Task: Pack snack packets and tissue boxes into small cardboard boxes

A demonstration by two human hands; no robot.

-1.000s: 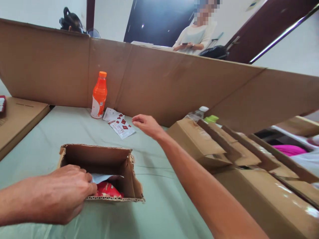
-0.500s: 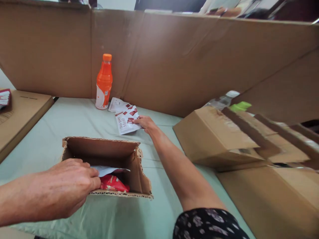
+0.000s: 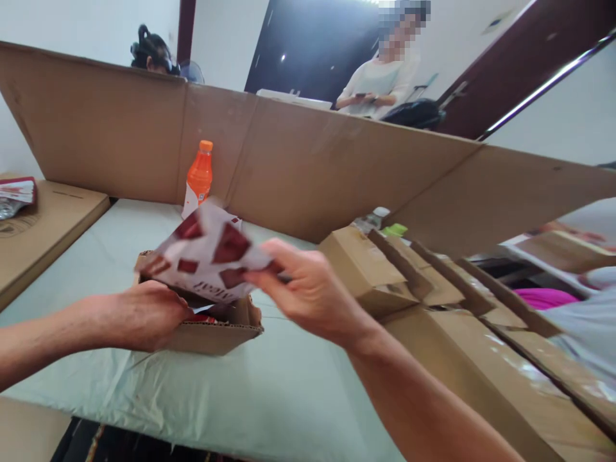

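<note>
My right hand (image 3: 308,289) pinches the right end of a white pouch (image 3: 206,256) printed with dark red squares and the word "Meal". The pouch is tilted and blurred above a small open cardboard box (image 3: 212,339), covering much of its opening. At the box's near left rim, my left hand (image 3: 149,314) is closed, its fingertips partly hidden inside. A strip of a red packet (image 3: 203,318) shows within the box. Behind the raised pouch, part of another white pouch (image 3: 234,220) lies beside an orange bottle (image 3: 199,172).
A tall cardboard panel (image 3: 308,167) closes off the back. Divided cardboard boxes (image 3: 366,256) stand on the right, with a clear bottle (image 3: 373,219) in one. A flat carton (image 3: 58,205) lies at left. People (image 3: 375,83) are beyond the panel, and another person (image 3: 587,321) is at right.
My right hand has lifted the white pouch from beside the orange bottle and brought it nearer, over the box. My left hand stays at the box. The camera view has tilted upward.
</note>
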